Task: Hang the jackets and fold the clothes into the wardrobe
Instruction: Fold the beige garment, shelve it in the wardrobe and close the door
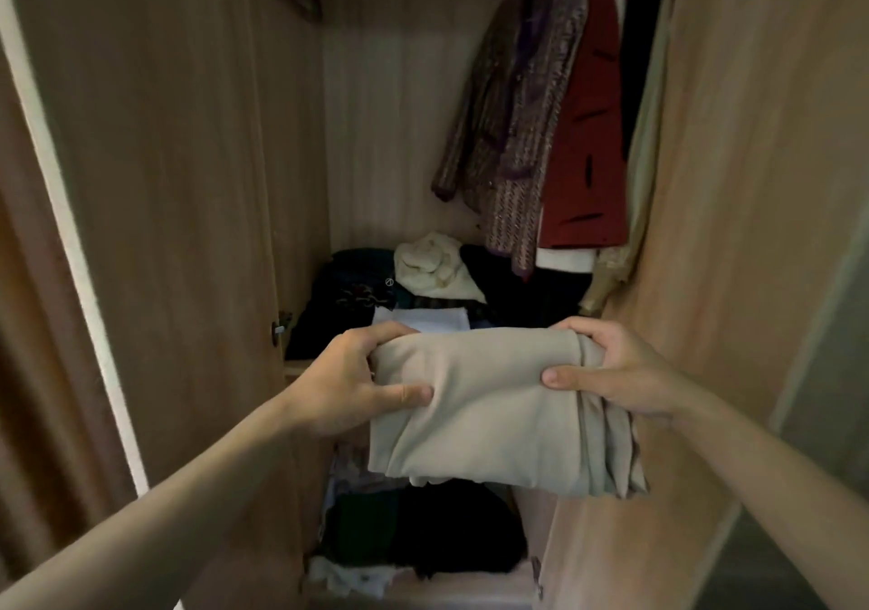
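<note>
Wardrobe (pixel 376 139), left grip (pixel 348 383), right grip (pixel 620 369) pinching cloth (pixel 484 416)

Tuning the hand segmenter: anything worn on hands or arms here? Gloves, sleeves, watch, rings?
Nothing worn that shows. Left hand and right hand: no gloves, no rings visible. Left forearm and right forearm are bare to the frame edge: no sleeves, watch or bands. Thumbnails look short and plain.

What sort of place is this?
Probably inside a home wardrobe: a red jacket and a patterned jacket hang at right, clothes lie on a shelf; left hand and right hand hold a folded beige garment.
</note>
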Tool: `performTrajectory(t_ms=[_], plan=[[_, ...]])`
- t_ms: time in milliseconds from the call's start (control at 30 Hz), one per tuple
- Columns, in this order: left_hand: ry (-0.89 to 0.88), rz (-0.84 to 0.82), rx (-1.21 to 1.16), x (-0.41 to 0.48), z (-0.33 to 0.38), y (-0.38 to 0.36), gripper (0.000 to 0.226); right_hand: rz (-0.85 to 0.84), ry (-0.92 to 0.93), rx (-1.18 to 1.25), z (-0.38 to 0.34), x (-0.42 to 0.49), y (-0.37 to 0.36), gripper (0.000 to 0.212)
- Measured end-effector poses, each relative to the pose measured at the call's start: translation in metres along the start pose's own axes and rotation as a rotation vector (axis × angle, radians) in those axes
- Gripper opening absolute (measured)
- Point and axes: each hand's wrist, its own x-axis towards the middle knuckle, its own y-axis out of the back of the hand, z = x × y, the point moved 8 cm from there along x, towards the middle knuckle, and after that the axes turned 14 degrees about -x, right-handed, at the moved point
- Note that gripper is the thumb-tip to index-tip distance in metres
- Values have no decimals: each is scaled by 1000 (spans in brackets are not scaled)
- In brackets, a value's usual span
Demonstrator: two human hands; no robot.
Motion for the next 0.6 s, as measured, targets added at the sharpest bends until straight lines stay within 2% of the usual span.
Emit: performTrajectory(t_ms=[300,500,600], plan=[[2,43,22,41,-71,84,38,-34,-26,-10,6,104,-51,40],[63,77,-42,83,-128,102,32,-53,-87,53,49,160,-69,38],[138,75,-97,115,-159,100,44,-63,-123,99,83,192,-72,37]])
